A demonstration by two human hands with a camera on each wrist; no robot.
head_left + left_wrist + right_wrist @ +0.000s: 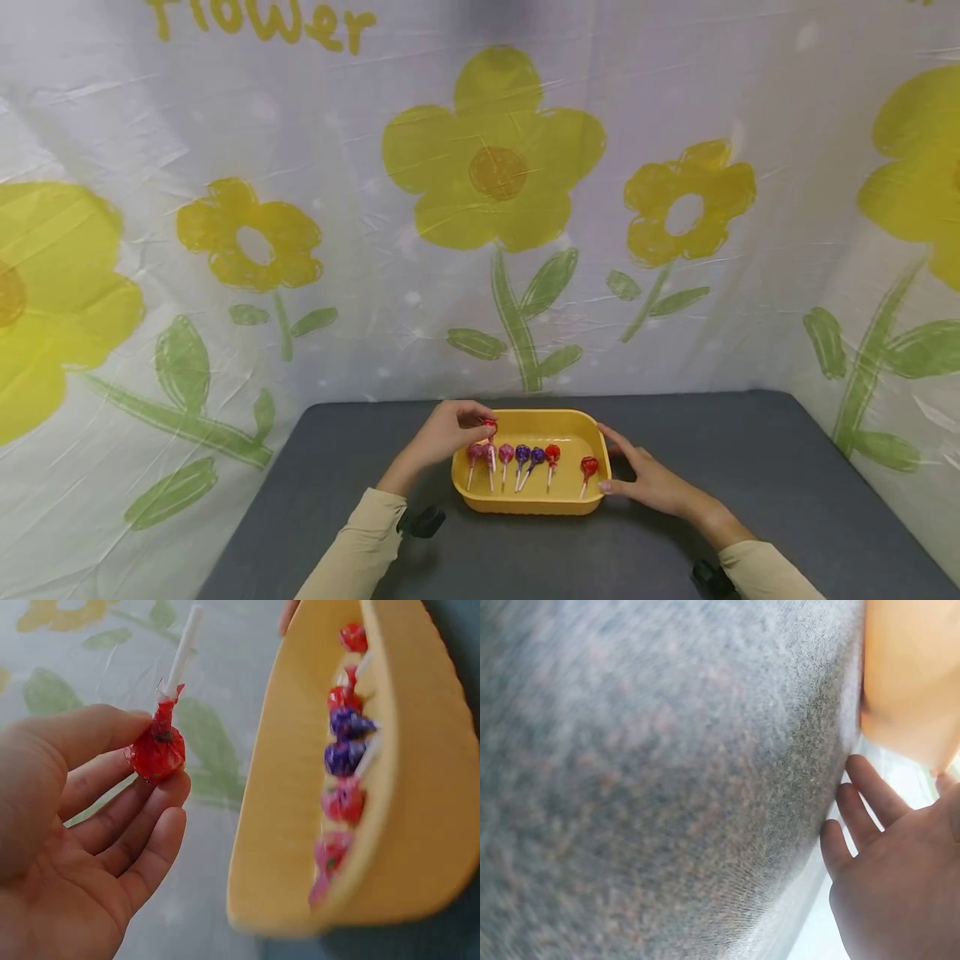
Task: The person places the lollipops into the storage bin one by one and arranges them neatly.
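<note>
My left hand [446, 435] is above the left end of a yellow tray [532, 506]. Its thumb and fingers pinch a red-wrapped lollipop [159, 756] by the head; in the left wrist view the white stick points up. Several wrapped lollipops lie in a row inside the tray: pink ones at the left, then two purple lollipops [522, 453], a red lollipop [552, 452], and another red lollipop [588, 466] set apart at the right. At the tray's right end is my right hand [652, 482], thumb at the front corner and extended fingers along the outside.
The tray stands on a dark grey table [360, 467]. Behind and beside the table hangs a pale cloth backdrop [405, 333] printed with yellow flowers. A dark device is strapped at each wrist, over beige sleeves [360, 542].
</note>
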